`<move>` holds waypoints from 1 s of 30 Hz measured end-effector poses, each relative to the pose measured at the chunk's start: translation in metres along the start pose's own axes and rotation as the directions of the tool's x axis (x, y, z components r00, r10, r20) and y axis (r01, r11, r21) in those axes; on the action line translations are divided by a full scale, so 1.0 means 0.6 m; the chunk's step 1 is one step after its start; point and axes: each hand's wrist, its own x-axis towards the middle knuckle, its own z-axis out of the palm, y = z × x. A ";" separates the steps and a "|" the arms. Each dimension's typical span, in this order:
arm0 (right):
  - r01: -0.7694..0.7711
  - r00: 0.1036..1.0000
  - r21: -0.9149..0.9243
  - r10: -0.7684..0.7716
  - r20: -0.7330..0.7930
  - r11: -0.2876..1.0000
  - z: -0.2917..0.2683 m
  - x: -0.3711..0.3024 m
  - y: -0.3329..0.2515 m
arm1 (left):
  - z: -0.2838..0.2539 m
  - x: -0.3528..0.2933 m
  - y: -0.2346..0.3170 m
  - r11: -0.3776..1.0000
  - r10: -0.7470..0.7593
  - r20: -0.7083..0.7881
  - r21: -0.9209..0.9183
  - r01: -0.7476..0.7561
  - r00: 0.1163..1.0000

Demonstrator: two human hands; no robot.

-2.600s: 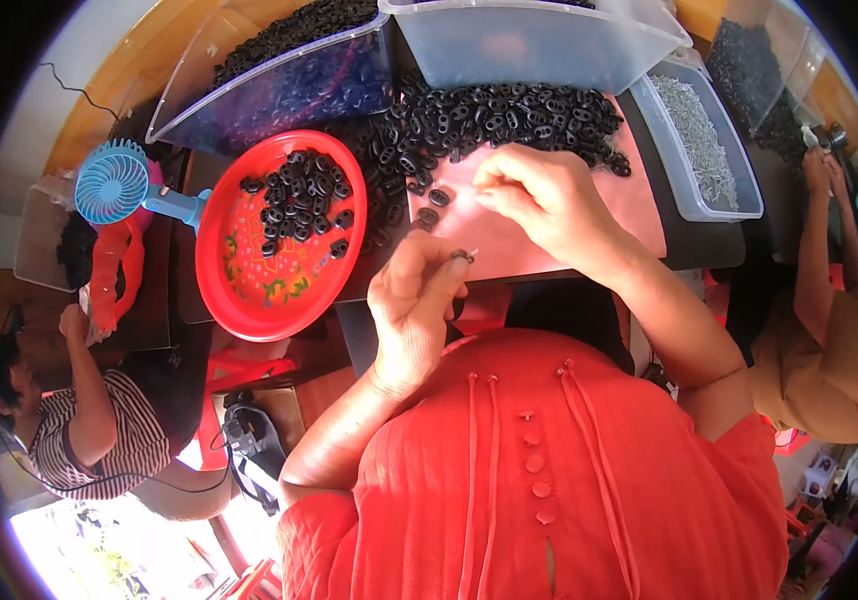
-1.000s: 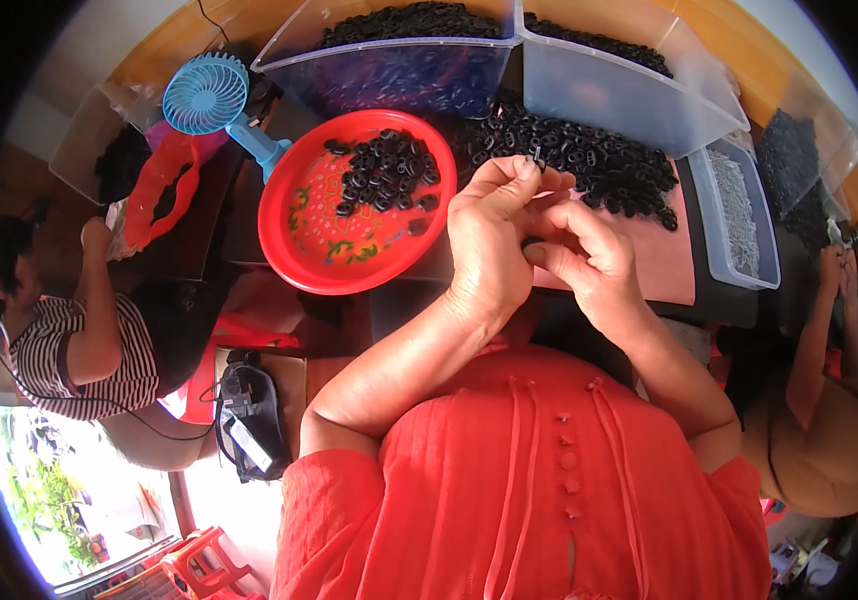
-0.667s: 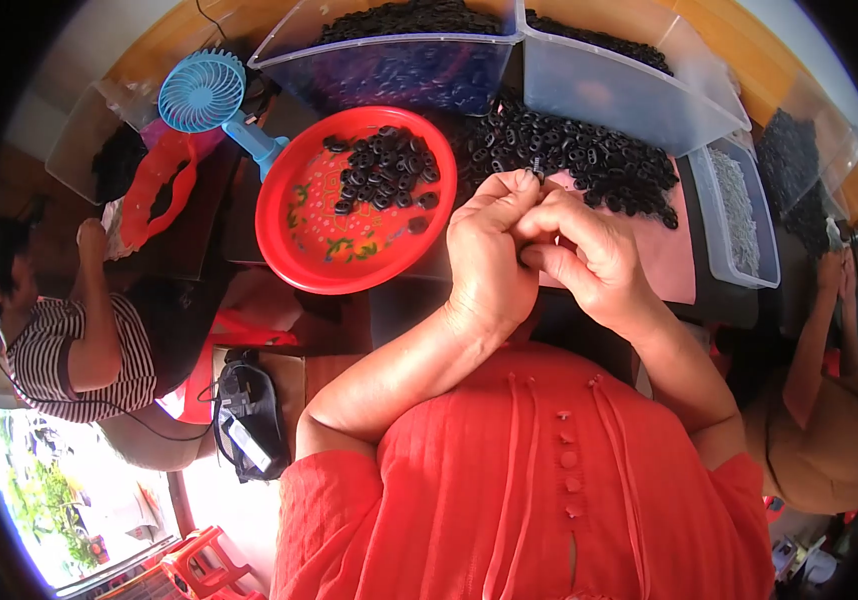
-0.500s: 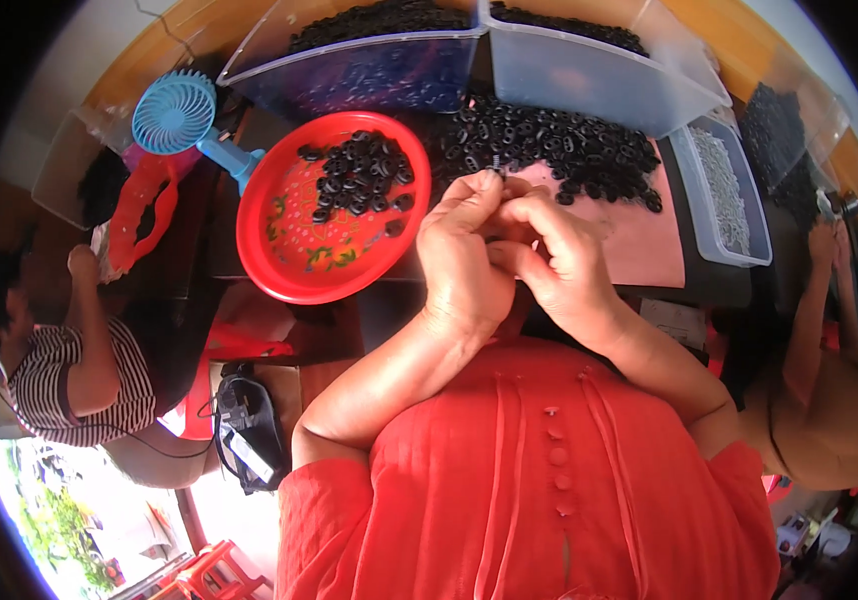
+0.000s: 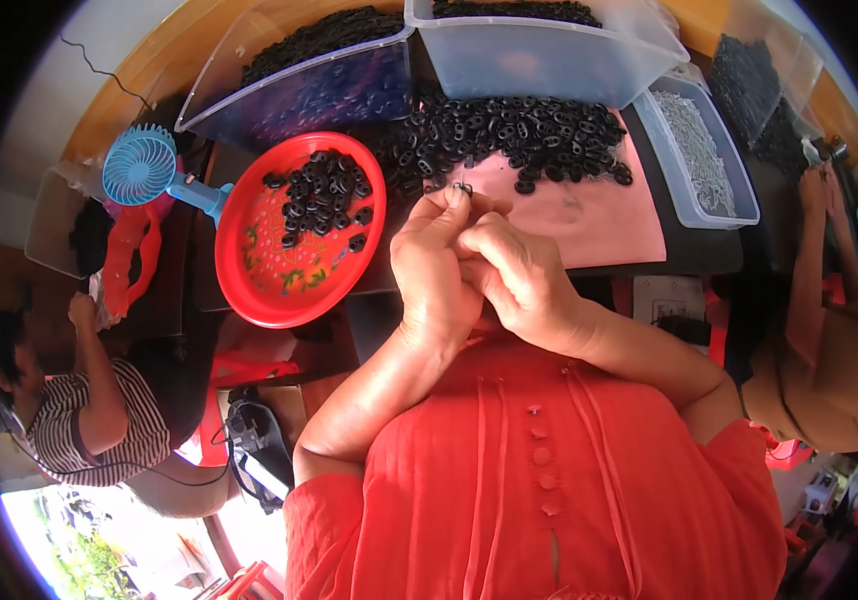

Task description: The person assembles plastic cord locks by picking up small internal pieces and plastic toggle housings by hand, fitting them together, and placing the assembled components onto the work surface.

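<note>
Mid-frame, the left hand [image 5: 437,268] pinches a small black piece [image 5: 467,189] tipped frame-upward, up-left of the right hand [image 5: 526,277], whose curled grip is unclear.

On my feed, the right hand [image 5: 521,275], which was apart from the other over the pink sheet [image 5: 609,222] in the earliest view, has come in against the left hand [image 5: 437,270]. The left hand has moved forward, its fingertips now just short of the heap of black pieces [image 5: 519,132]. I now see a thin pin [image 5: 463,183] standing upright there, seemingly in a mostly covered black piece [image 5: 465,191]. Since half a second ago, my view has swung, putting the red plate [image 5: 231,268] farther left and lower.
</note>
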 end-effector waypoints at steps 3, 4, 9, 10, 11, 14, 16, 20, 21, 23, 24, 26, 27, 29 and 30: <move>-0.118 0.993 0.102 0.117 0.012 0.988 -0.029 0.011 -0.001 | -0.022 0.006 -0.014 0.975 0.197 0.021 0.104 -0.198 0.980; -0.156 0.986 0.211 0.164 -0.020 0.965 -0.040 0.020 0.009 | -0.016 0.005 -0.015 0.957 0.250 0.008 0.151 -0.248 0.968; -0.454 0.882 0.396 0.466 0.071 0.798 -0.076 0.057 0.025 | -0.018 -0.004 -0.008 0.913 0.210 0.048 0.349 -0.213 0.977; -0.492 0.861 0.401 0.499 0.096 0.773 -0.076 0.060 0.025 | -0.018 -0.005 -0.008 0.911 0.199 0.060 0.356 -0.207 0.978; -0.529 0.839 0.404 0.530 0.121 0.746 -0.075 0.062 0.026 | -0.019 -0.005 -0.007 0.910 0.189 0.072 0.363 -0.202 0.979; -0.512 0.853 0.403 0.505 0.133 0.759 -0.075 0.064 0.036 | -0.021 -0.003 -0.007 0.923 0.167 0.085 0.337 -0.186 0.982; -0.504 0.859 0.408 0.491 0.145 0.761 -0.072 0.064 0.040 | -0.024 -0.001 -0.007 0.918 0.167 0.090 0.349 -0.188 0.982; -0.508 0.858 0.394 0.488 0.157 0.766 -0.068 0.064 0.044 | -0.030 0.001 -0.009 0.908 0.169 0.110 0.369 -0.199 0.979; -0.511 0.857 0.392 0.490 0.161 0.765 -0.068 0.064 0.045 | -0.030 0.000 -0.008 0.908 0.169 0.109 0.368 -0.198 0.980; -0.518 0.853 0.383 0.494 0.166 0.765 -0.070 0.066 0.044 | -0.028 -0.001 -0.007 0.905 0.148 0.093 0.388 -0.173 0.985; -0.522 0.851 0.374 0.499 0.167 0.766 -0.071 0.066 0.043 | -0.028 0.000 -0.007 0.906 0.148 0.092 0.387 -0.173 0.985; -0.507 0.860 0.380 0.483 0.166 0.773 -0.070 0.066 0.042 | -0.029 0.002 -0.007 0.892 0.165 0.108 0.407 -0.195 0.980; -0.493 0.869 0.387 0.467 0.165 0.779 -0.069 0.064 0.042 | -0.030 0.002 -0.007 0.893 0.165 0.106 0.407 -0.194 0.981; -0.513 0.858 0.370 0.478 0.188 0.775 -0.069 0.063 0.041 | -0.031 0.002 -0.007 0.898 0.149 0.105 0.403 -0.179 0.983; -0.530 0.848 0.352 0.487 0.209 0.771 -0.068 0.063 0.041 | -0.032 0.001 -0.007 0.898 0.149 0.105 0.403 -0.179 0.983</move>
